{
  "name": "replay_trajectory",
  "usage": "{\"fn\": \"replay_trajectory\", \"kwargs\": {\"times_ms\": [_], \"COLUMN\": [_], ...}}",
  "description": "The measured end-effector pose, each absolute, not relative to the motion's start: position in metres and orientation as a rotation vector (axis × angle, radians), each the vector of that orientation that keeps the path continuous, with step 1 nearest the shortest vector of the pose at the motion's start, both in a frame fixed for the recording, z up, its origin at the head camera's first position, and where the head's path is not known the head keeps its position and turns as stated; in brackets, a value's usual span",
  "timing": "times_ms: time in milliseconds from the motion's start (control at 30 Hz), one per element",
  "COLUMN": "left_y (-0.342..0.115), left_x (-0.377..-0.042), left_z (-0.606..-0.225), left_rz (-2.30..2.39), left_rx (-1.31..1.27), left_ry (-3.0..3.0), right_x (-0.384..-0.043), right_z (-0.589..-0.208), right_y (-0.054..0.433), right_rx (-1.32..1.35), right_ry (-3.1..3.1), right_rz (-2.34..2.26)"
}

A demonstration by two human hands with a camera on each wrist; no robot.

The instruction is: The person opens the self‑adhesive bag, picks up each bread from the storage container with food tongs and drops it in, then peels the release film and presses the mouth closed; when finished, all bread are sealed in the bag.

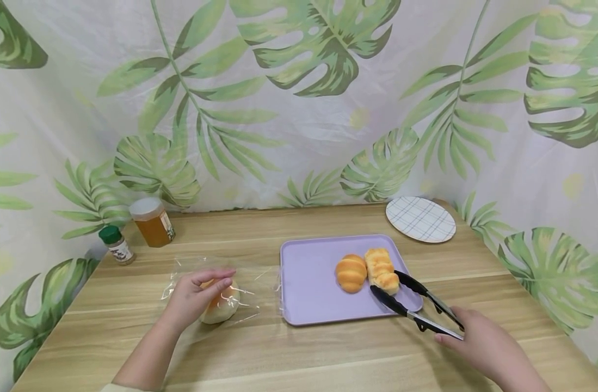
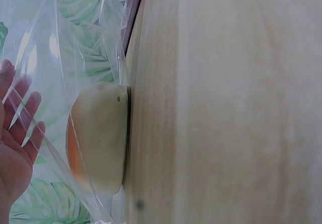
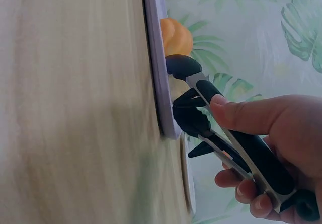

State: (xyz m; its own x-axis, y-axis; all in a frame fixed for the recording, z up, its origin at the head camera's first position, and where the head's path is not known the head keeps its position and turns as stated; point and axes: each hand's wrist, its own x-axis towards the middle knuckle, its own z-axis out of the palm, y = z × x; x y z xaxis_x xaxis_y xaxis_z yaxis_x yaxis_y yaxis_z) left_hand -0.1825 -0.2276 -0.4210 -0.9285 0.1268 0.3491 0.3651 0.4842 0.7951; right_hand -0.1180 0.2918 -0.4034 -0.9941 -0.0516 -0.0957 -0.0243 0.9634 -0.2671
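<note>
My left hand (image 1: 201,294) rests with relaxed fingers on a pale round bun (image 1: 225,309) inside a clear plastic bag (image 1: 181,272) on the wooden table. In the left wrist view the fingers (image 2: 20,133) lie straight against the bag (image 2: 75,43), beside the bun (image 2: 100,138). My right hand (image 1: 480,340) grips black tongs (image 1: 416,305), whose open tips flank the near end of a long yellow bread (image 1: 381,268) on the purple tray (image 1: 308,294). An orange ridged bun (image 1: 351,272) sits beside it. The right wrist view shows the hand (image 3: 282,128), the tongs (image 3: 226,128) and the tray edge (image 3: 158,73).
A honey jar (image 1: 153,220) and a green-capped spice bottle (image 1: 116,245) stand at the back left. A plaid plate (image 1: 420,219) lies at the back right. A leaf-print curtain surrounds the table on three sides.
</note>
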Motion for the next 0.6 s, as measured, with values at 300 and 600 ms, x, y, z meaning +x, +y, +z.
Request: {"fn": "replay_trajectory", "kwargs": {"times_ms": [300, 600], "left_y": [-0.228, -0.226], "left_x": [-0.182, -0.183], "left_z": [-0.421, -0.422], "left_rz": [-1.421, -1.371], "left_rx": [-0.427, -0.399], "left_ry": [-2.481, -2.517], "right_x": [-0.115, -0.109], "right_z": [-0.399, -0.389], "right_y": [0.296, 0.292], "right_rx": [-0.056, -0.155], "right_ry": [3.061, 3.185], "right_rz": [-0.430, -0.503]}}
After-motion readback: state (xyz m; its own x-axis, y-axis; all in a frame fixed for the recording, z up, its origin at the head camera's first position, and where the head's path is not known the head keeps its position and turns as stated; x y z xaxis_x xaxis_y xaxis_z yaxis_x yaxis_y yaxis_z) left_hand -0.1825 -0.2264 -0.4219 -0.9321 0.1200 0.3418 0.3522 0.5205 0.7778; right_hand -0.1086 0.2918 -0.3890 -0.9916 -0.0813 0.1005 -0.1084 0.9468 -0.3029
